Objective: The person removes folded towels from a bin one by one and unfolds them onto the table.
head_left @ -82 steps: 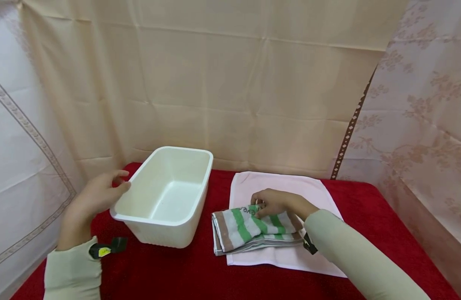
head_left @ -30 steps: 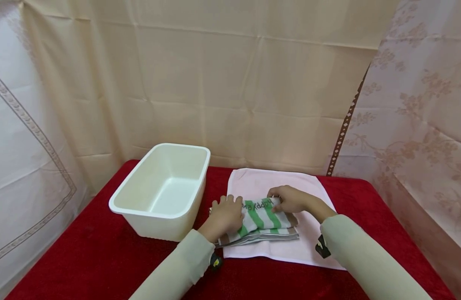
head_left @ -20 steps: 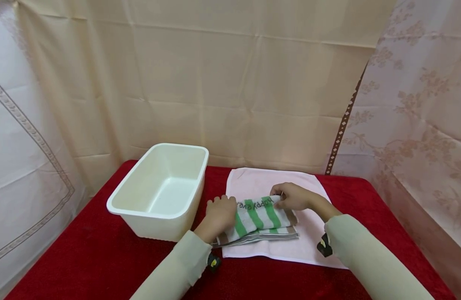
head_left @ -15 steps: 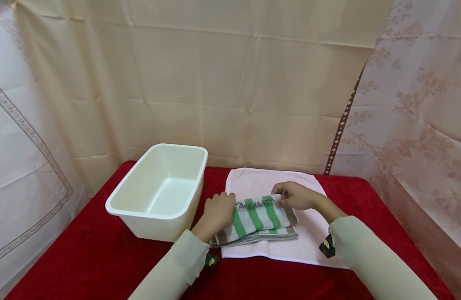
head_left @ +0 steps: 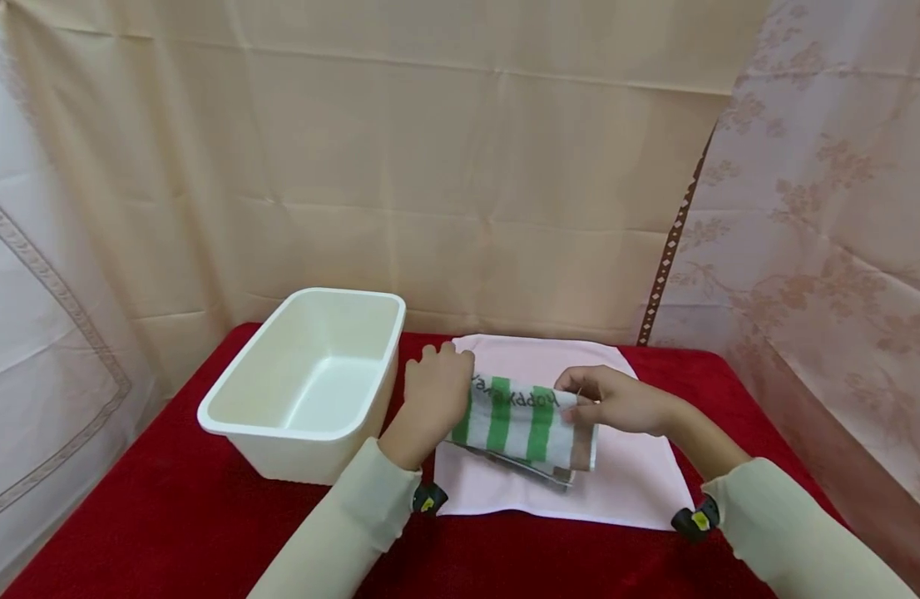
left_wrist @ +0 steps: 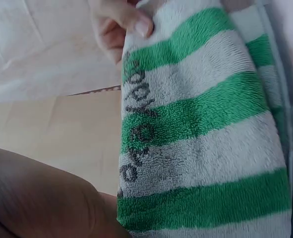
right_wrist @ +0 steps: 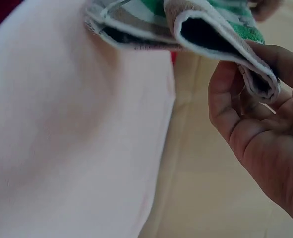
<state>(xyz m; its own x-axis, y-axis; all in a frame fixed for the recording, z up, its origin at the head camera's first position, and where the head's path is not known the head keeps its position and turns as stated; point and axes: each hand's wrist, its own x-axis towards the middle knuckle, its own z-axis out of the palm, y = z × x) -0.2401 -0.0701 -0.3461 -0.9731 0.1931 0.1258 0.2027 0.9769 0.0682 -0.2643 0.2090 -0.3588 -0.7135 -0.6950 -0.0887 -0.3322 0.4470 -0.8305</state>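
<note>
Both hands hold a folded towel (head_left: 520, 424) with green and white stripes, brown ends and dark lettering along its top fold. It hangs just above a pink cloth (head_left: 625, 478). My left hand (head_left: 437, 395) grips the towel's left end; its thumb is hidden in the head view. At the other end my right hand (head_left: 625, 399) pinches the top corner between thumb and fingers. In the right wrist view, the towel's layered edge (right_wrist: 215, 37) loops open beside the right hand (right_wrist: 265, 124). The left wrist view shows the towel's striped face (left_wrist: 201, 119) up close.
A white plastic basin (head_left: 310, 457) stands left of the towel, close to the left hand; nothing lies in it. Red fabric (head_left: 168, 516) covers the table. Beige curtain (head_left: 430, 166) hangs behind, patterned curtain (head_left: 842, 208) at the right.
The left hand has come from the basin's rim to the towel's left end. The right hand has shifted to the right corner. Together they have lifted the towel off the pink cloth.
</note>
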